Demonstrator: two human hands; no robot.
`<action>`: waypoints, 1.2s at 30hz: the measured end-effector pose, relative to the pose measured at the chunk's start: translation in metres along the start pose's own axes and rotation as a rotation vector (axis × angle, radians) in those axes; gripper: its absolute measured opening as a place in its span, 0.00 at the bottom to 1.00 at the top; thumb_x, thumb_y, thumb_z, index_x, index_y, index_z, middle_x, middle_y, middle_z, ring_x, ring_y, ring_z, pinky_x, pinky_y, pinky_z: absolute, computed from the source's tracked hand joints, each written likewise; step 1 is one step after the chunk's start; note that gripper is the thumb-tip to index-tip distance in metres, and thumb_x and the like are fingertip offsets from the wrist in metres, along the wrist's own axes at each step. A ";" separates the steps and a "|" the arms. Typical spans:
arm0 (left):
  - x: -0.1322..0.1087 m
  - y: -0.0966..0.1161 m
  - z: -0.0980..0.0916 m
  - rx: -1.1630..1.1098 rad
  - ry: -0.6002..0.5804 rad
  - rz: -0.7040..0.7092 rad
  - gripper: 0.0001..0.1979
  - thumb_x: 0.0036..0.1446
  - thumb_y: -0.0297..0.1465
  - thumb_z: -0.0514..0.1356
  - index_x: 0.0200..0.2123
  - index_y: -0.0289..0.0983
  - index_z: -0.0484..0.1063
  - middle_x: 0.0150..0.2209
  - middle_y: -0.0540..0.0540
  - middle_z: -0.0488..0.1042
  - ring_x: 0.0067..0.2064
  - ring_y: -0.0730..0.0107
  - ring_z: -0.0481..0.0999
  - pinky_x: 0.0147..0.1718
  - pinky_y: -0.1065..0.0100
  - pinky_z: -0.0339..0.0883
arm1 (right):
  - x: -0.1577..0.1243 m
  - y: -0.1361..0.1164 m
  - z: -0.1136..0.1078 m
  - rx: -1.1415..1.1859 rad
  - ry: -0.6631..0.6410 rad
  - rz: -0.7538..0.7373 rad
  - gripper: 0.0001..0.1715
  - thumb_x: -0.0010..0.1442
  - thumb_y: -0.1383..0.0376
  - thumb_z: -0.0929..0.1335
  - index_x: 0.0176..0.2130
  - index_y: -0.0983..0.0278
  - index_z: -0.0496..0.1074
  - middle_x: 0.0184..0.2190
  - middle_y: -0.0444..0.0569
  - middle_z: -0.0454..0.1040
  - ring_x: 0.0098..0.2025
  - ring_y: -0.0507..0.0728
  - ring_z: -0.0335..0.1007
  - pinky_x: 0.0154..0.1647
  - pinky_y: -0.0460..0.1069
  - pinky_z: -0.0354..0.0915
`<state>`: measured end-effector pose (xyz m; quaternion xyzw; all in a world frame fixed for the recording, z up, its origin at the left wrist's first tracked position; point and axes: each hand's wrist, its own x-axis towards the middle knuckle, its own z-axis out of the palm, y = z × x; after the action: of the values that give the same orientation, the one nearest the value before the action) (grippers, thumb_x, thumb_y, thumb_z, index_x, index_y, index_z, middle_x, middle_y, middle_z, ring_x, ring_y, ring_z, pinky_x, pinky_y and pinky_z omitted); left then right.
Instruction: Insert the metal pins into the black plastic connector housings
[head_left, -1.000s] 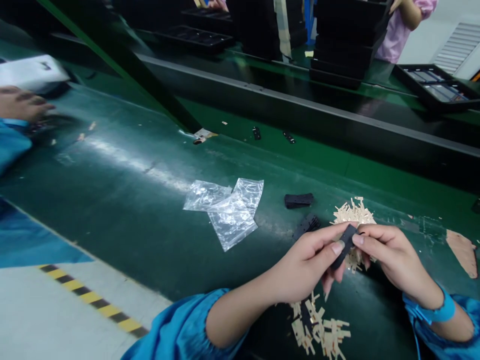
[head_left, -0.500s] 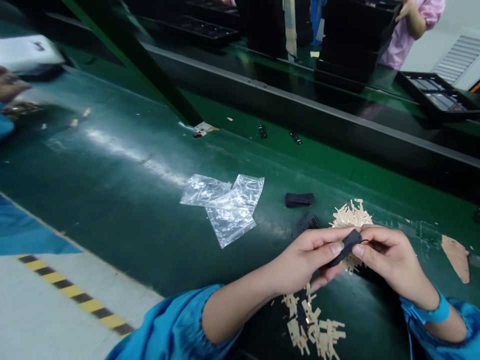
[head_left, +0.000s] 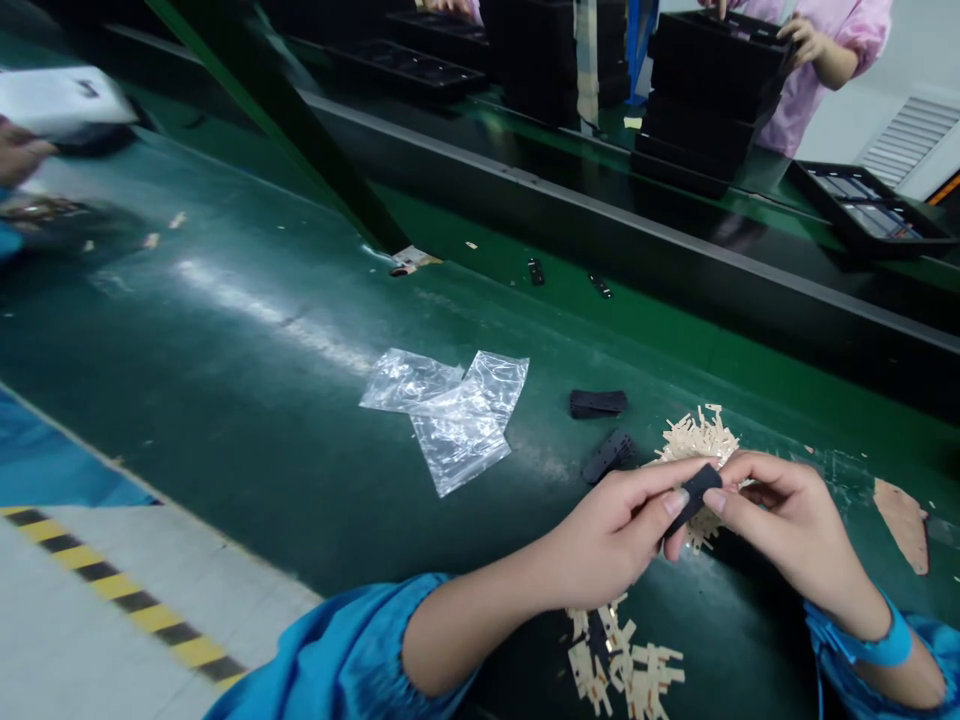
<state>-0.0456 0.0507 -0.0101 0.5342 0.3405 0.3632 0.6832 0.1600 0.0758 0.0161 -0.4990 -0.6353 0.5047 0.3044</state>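
Observation:
Between my two hands is a small black strip-like piece [head_left: 694, 496]. My left hand [head_left: 619, 525] pinches its lower end between thumb and fingers. The fingers of my right hand [head_left: 780, 510] close on its upper end. Behind and under my hands lies a heap of small cream-coloured pieces [head_left: 694, 438]. More cream pieces [head_left: 645, 670] are spread on the green table below my left wrist. Two bundles of black pieces, one farther back [head_left: 597, 403] and one nearer [head_left: 610, 455], rest to the left of the heap.
Clear plastic bags [head_left: 469, 415] lie mid-table. A tan flat piece [head_left: 901, 522] is at the right. A green slanted post [head_left: 300, 130] rises behind. Black trays [head_left: 701, 100] are stacked at the back beside a person in pink [head_left: 802, 110]. Another person's hand [head_left: 22, 155] shows far left.
The black piece has turned slightly in my fingers, and my left hand has shifted a little, leaving the nearer black bundle more exposed. At the back, the person in pink has both hands at the trays.

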 end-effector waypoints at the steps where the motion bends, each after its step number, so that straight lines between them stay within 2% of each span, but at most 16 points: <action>1: -0.001 0.001 0.001 0.036 0.005 0.028 0.24 0.73 0.35 0.50 0.68 0.36 0.66 0.25 0.52 0.67 0.24 0.75 0.63 0.24 0.73 0.60 | 0.000 0.001 0.001 0.006 0.010 0.007 0.14 0.60 0.57 0.75 0.27 0.62 0.77 0.24 0.46 0.73 0.26 0.54 0.64 0.25 0.48 0.61; 5: -0.001 0.003 0.000 0.135 0.030 0.067 0.24 0.72 0.33 0.50 0.67 0.37 0.67 0.25 0.52 0.67 0.27 0.73 0.65 0.30 0.69 0.63 | 0.000 0.004 0.004 0.020 0.040 0.040 0.17 0.62 0.54 0.74 0.28 0.63 0.78 0.23 0.46 0.72 0.25 0.53 0.61 0.24 0.48 0.58; 9: 0.000 0.002 -0.002 0.016 0.035 0.007 0.24 0.72 0.34 0.49 0.68 0.37 0.67 0.24 0.53 0.65 0.24 0.74 0.62 0.27 0.71 0.61 | 0.001 0.006 -0.001 0.004 0.013 0.024 0.11 0.60 0.56 0.76 0.34 0.62 0.80 0.26 0.46 0.72 0.28 0.55 0.64 0.25 0.48 0.61; 14: 0.000 0.000 -0.002 -0.036 0.045 0.012 0.25 0.72 0.34 0.50 0.68 0.36 0.65 0.24 0.53 0.65 0.23 0.75 0.61 0.24 0.72 0.59 | 0.000 0.005 -0.007 -0.004 0.072 -0.104 0.06 0.59 0.62 0.77 0.38 0.58 0.79 0.29 0.45 0.71 0.31 0.55 0.67 0.28 0.47 0.66; 19: -0.001 0.001 -0.002 -0.035 0.036 -0.001 0.24 0.72 0.35 0.51 0.68 0.37 0.66 0.24 0.53 0.66 0.23 0.76 0.61 0.23 0.74 0.58 | -0.002 0.002 -0.006 -0.025 0.092 -0.176 0.03 0.62 0.64 0.76 0.36 0.59 0.78 0.29 0.45 0.71 0.30 0.54 0.67 0.28 0.46 0.65; 25: 0.000 0.001 -0.003 -0.094 -0.016 -0.072 0.25 0.73 0.38 0.51 0.68 0.37 0.65 0.24 0.54 0.65 0.21 0.78 0.59 0.21 0.75 0.57 | -0.001 0.002 -0.007 -0.043 0.095 -0.236 0.05 0.66 0.65 0.73 0.34 0.60 0.78 0.29 0.45 0.72 0.28 0.53 0.67 0.27 0.46 0.63; 31: 0.002 -0.005 -0.008 -0.221 -0.114 -0.114 0.24 0.71 0.41 0.53 0.64 0.35 0.70 0.24 0.55 0.64 0.20 0.80 0.59 0.20 0.76 0.55 | 0.000 0.003 -0.007 -0.034 0.091 -0.249 0.07 0.66 0.65 0.73 0.34 0.60 0.77 0.29 0.45 0.71 0.29 0.53 0.66 0.27 0.46 0.62; 36: 0.003 -0.006 -0.008 -0.255 -0.119 -0.137 0.24 0.71 0.41 0.54 0.62 0.35 0.71 0.23 0.55 0.64 0.20 0.79 0.58 0.20 0.76 0.54 | 0.000 0.004 -0.006 0.002 0.089 -0.218 0.08 0.65 0.64 0.73 0.33 0.61 0.77 0.28 0.45 0.71 0.28 0.53 0.65 0.26 0.46 0.61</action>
<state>-0.0501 0.0565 -0.0175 0.4394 0.2863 0.3239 0.7875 0.1664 0.0782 0.0145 -0.4486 -0.6711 0.4467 0.3858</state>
